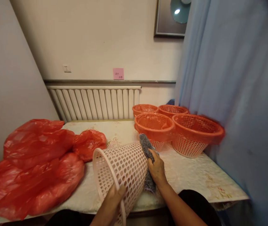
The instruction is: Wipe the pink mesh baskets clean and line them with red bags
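Observation:
A pale pink perforated plastic basket (131,166) is tilted on its side above the near edge of the table, its open mouth facing left. My left hand (112,202) grips its rim at the lower left, with the thumb on the outside. My right hand (156,166) is closed on a grey fuzzy cloth (147,147), which lies against the basket's base end. Part of the cloth hangs below the hand. The fingertips of my left hand are hidden by the basket wall.
Red plastic bags (44,163) are heaped on the table (122,130) at the left. Behind and right of my right hand stand several baskets lined with red bags (190,141). A blue curtain (237,94) borders the right side; a radiator (96,102) is behind.

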Demonstrator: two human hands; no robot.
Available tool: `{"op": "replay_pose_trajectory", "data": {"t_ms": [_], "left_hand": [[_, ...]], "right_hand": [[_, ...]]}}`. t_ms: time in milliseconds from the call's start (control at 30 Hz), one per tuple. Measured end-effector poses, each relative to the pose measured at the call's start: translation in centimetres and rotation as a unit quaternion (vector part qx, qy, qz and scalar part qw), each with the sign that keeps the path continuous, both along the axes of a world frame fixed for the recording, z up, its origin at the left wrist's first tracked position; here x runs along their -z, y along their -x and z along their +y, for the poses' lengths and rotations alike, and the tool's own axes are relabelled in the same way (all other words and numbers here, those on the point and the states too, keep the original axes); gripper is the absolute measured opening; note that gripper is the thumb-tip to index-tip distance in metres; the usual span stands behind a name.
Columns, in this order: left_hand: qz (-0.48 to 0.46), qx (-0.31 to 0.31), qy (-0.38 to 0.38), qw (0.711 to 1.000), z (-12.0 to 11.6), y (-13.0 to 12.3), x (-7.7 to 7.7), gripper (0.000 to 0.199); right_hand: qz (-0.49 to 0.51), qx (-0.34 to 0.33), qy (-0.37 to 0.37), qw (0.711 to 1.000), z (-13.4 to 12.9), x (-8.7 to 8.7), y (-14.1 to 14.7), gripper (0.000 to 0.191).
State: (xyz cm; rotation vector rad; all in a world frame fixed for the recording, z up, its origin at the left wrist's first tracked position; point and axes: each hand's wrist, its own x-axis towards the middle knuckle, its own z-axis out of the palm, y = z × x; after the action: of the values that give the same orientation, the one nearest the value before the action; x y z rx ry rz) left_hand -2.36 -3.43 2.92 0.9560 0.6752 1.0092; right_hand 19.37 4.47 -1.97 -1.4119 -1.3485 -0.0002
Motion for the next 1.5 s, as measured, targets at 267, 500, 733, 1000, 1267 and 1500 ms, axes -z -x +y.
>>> {"op": "replay_pose_trajectory", "data": {"t_ms": [267,500,733,1000,1267,1500], "left_hand": [[-0.084,-0.064,0.092,0.990,1.7,-1.0,-4.2,0.055],[-0.064,-0.064,0.093,0.992,1.4,-1.4,-3.8,0.050],[-0.050,-0.070,0.034,0.996,1.8,-1.2,-3.0,0.054],[-0.011,-0.071,0.005,0.997,1.6,-1.2,-2.9,0.057],[0.004,-0.025,0.030,0.999,1.3,-0.8,-2.5,0.055],[0.000,-0.038,0.037,0.999,1.0,-0.9,-2.9,0.058]], "right_hand": [[0.003,-0.006,0.002,1.000,-0.1,0.1,0.1,0.051],[-0.043,-0.025,-0.024,0.998,-1.3,0.3,1.8,0.053],[-0.178,-0.196,-0.105,0.959,-6.4,-1.7,6.0,0.061],[-0.165,-0.206,-0.102,0.959,-5.2,-2.4,5.3,0.060],[0.009,0.004,0.017,1.000,1.0,0.2,-0.7,0.050],[-0.007,-0.001,-0.006,1.000,-0.6,0.7,1.2,0.052]]}}
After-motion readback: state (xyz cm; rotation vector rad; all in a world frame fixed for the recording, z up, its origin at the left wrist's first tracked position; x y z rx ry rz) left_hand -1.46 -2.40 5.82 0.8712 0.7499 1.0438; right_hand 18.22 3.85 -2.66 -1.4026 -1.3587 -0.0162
